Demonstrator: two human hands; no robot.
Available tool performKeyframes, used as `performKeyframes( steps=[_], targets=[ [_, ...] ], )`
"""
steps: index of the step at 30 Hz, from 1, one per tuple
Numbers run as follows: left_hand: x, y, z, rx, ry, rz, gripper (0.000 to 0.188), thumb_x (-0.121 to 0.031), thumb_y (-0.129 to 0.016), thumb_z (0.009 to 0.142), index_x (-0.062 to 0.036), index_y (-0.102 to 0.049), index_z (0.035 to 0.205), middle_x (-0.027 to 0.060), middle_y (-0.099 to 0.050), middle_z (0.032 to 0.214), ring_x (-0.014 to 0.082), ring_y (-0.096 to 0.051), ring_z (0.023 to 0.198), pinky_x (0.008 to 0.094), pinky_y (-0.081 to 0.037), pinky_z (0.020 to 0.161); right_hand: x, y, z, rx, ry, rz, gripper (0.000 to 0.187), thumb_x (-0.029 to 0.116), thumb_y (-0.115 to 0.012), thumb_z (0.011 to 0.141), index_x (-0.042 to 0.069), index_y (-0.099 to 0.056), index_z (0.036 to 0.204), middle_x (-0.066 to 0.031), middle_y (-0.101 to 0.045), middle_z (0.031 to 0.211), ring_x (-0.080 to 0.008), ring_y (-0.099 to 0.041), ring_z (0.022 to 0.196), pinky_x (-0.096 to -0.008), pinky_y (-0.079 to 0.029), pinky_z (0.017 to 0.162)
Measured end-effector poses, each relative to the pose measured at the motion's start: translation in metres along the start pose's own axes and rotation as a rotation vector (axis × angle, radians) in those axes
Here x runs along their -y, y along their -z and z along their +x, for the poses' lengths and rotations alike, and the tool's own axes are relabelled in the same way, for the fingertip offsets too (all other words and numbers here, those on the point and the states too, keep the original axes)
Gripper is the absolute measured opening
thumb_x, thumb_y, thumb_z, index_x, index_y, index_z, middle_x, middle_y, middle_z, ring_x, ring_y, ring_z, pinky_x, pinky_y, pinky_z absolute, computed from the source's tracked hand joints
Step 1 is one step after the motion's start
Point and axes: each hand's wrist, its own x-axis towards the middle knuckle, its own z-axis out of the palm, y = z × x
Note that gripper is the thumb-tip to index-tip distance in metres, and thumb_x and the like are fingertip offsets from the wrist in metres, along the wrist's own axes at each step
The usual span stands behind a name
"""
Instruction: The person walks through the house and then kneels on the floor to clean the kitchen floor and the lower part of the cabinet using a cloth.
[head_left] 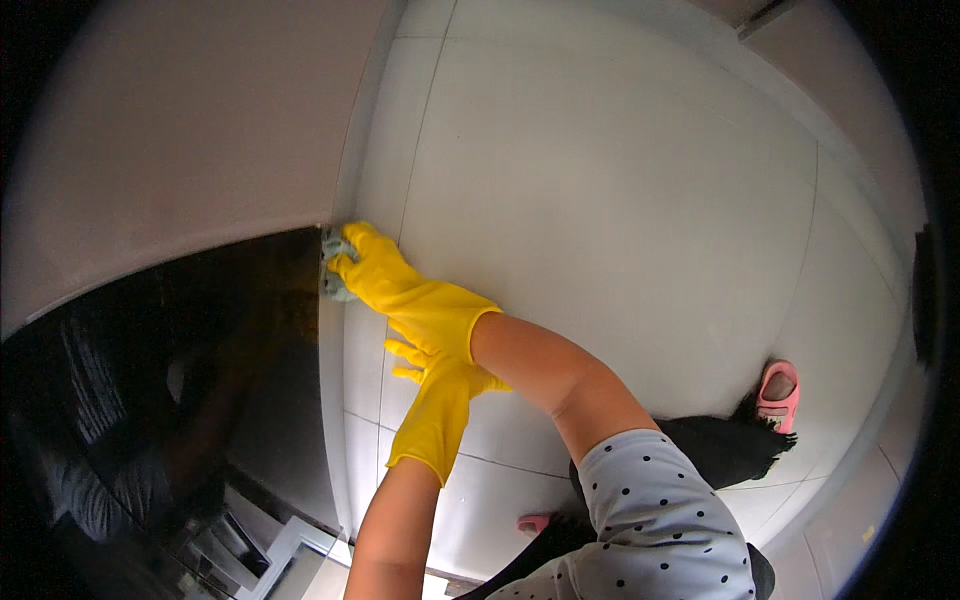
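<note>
My right hand (385,275), in a yellow rubber glove, is closed on a grey-green cloth (337,270). It presses the cloth against the edge of a dark glossy panel (270,340), near the corner where the panel meets a beige surface (200,130). Just below the right wrist is my left hand (432,372), also gloved in yellow. Its fingers and thumb are spread, with nothing seen in them. The right glove's cuff overlaps it in the picture, and I cannot tell whether the two touch.
Pale, large-format floor tiles (610,200) spread out to the right of the panel. My feet wear pink slippers (776,395), and dark trouser fabric (715,445) lies near them. A white frame (290,555) shows at the lower left. A wall edge curves along the right.
</note>
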Motion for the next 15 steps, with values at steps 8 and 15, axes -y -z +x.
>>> performKeyframes(
  steps=[8, 15],
  targets=[
    [-0.005, 0.0, -0.003, 0.1, 0.052, 0.026, 0.169, -0.059, -0.094, 0.046, -0.0061, 0.027, 0.153, 0.0394, 0.022, 0.155, 0.0566, 0.018, 0.146, 0.0678, -0.004, 0.115, 0.022, 0.068, 0.14, -0.46, -0.04, 0.039, 0.036, 0.018, -0.066, 0.09, 0.0, -0.063, 0.121, -0.0264, -0.064, 0.12, -0.0456, -0.059, 0.113, -0.0458, -0.048, 0.097],
    [0.0, 0.007, -0.004, 0.137, 0.052, 0.009, 0.174, -0.059, -0.096, 0.041, -0.0043, 0.027, 0.152, 0.0387, 0.025, 0.155, 0.0579, 0.016, 0.145, 0.0698, -0.005, 0.114, 0.017, 0.057, 0.087, -0.309, 0.039, -0.129, 0.031, 0.021, -0.066, 0.089, 0.003, -0.063, 0.115, -0.0248, -0.066, 0.113, -0.0458, -0.06, 0.109, -0.0488, -0.049, 0.093]
  ],
)
